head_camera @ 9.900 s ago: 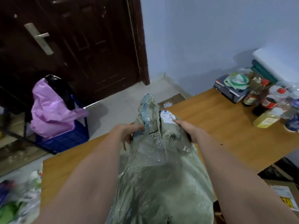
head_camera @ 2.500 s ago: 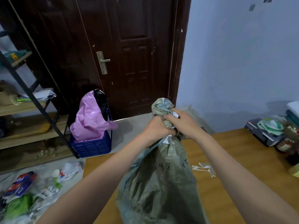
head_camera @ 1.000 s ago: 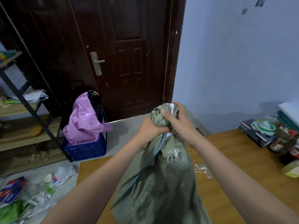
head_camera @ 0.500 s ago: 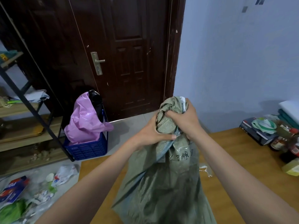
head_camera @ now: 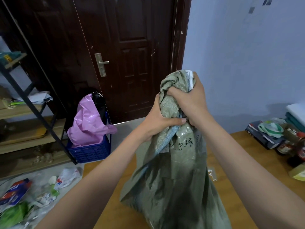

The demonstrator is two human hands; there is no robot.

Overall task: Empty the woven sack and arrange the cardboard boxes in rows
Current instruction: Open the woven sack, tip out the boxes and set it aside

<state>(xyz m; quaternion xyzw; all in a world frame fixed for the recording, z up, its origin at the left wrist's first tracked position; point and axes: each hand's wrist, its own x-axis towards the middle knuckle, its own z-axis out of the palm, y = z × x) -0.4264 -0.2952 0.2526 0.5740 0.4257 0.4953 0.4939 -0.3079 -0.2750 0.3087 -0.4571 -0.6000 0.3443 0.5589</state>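
Observation:
A grey-green woven sack [head_camera: 173,187] with black handwriting stands on the wooden table [head_camera: 264,152], its bunched neck pulled up. My left hand [head_camera: 156,121] clamps the neck from the left, thumb across the front. My right hand [head_camera: 189,103] grips the bunched top just above it, next to a white label. The sack bulges below my hands. No cardboard boxes show outside it; its contents are hidden.
Bottles [head_camera: 295,146], a dark box [head_camera: 262,136] and folded cloth crowd the table's right end. A blue crate [head_camera: 90,151] with a pink bag sits by the dark door [head_camera: 132,55]. Shelving [head_camera: 24,113] stands at left, with litter [head_camera: 24,195] on the floor.
Both hands have gathered and tightened on the sack's neck and lifted it higher. The right hand moved from over the top to a full grip on it.

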